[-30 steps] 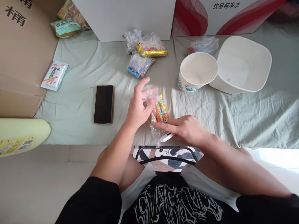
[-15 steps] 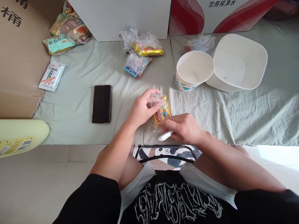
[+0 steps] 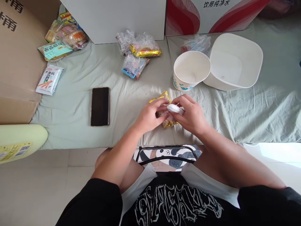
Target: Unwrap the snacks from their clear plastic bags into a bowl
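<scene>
Phone (image 3: pixel 100 106) has a blk screen, brn-gold edge; cloth (image 3: pixel 70 121) under it is grey-grn. R of phone: wht tool (image 3: pixel 175 109), gold-yel pkt (image 3: pixel 169 122); farther R, wht paper cup (image 3: pixel 191 69) w/ teal leafy print & plain wht tub (image 3: pixel 231 62). Behind phone, R side: gold-yel pouch (image 3: pixel 147 52), blue pouch (image 3: pixel 130 72), plain wht box (image 3: pixel 117 20); far R, wht carton (image 3: pixel 204 18) w/ red curves, blk lettering. L of phone: wht sachet (image 3: pixel 49 80) w/ blk lettering & orange sticks, mint-grn pkt (image 3: pixel 55 50), brn carton (image 3: pixel 21 72) w/ blk lettering, pale yel-grn obj (image 3: pixel 30 135) w/ yel label. Front-R of phone: seat (image 3: pixel 170 152) w/ wht/grey/tan panda print, blk shirt (image 3: pixel 174 204) w/ wht scrawl.
</scene>
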Demonstrator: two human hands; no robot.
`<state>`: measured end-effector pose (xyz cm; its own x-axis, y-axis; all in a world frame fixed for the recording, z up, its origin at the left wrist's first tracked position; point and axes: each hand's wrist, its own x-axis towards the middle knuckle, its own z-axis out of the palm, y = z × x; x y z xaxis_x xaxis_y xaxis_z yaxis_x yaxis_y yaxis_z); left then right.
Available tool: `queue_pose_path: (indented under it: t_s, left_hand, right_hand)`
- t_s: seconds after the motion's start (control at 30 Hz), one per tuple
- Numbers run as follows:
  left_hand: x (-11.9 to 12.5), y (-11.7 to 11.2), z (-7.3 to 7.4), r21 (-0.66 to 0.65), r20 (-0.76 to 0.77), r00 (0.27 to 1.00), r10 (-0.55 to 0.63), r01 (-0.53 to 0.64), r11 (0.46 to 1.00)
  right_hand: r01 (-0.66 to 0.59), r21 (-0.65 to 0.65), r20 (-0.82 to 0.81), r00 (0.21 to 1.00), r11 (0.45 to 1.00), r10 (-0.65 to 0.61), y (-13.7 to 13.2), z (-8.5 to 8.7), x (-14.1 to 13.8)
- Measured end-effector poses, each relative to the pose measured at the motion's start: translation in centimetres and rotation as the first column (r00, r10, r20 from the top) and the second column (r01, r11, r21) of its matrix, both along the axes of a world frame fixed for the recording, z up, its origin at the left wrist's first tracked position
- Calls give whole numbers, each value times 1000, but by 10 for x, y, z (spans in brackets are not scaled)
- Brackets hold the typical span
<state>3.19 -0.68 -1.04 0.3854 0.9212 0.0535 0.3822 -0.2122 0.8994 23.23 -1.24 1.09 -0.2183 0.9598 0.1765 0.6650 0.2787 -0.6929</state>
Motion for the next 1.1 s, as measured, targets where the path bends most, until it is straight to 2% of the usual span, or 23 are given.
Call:
queue_pose_path:
  t_s: [0.13,0.2,0.3,0.37,0.43,0.5,0.6,0.67,0.73,0.8,0.87,0.97,1.1]
  left_hand:
    - [3,1,-1,67,57,998,14,-18,998]
    - [4,1,0,151,21,999,49,-52,987]
    - [4,0,-1,239,-150,966,208,-169,956]
    - [3,0,-1,214,-285,904,317,-262,941]
    - [2,1,0,169,-379,854,355,-314,934]
    - [2,1,4,142,-406,849,338,-307,941]
    - [2,1,15,73,-347,903,252,-242,967]
    - [3,-1,21,-32,-231,956,181,-194,981]
    - [4,-2,24,-171,-40,988,150,-154,973]
    - [5,-2,25,-303,148,975,167,-116,946]
    - [6,-1,25,-391,240,951,194,-88,916]
    - [6,1,26,-440,247,949,197,-71,895]
    - [9,0,30,-490,247,960,133,6,872]
  right_hand:
    - [8,-64,18,1000,998,-7,6,8,8]
    - [-9,-134,2,1000,991,10,6,12,10]
    - [19,-164,-61,998,986,-29,5,18,13]
    - [64,-165,-115,990,984,-84,6,20,16]
    - [90,-209,-250,958,974,-142,8,21,22]
    - [81,-275,-464,862,958,-206,12,21,28]
    - [69,-305,-706,653,950,-274,19,22,34]
    - [101,-292,-770,564,951,-297,21,23,36]
    - [111,-296,-791,528,949,-308,21,24,36]
    - [59,-305,-792,538,951,-287,19,23,37]
    - [-38,-295,-783,582,955,-219,15,22,37]
    - [-188,-275,-759,645,943,-93,10,23,34]
    - [-405,-331,-716,696,852,52,4,29,24]
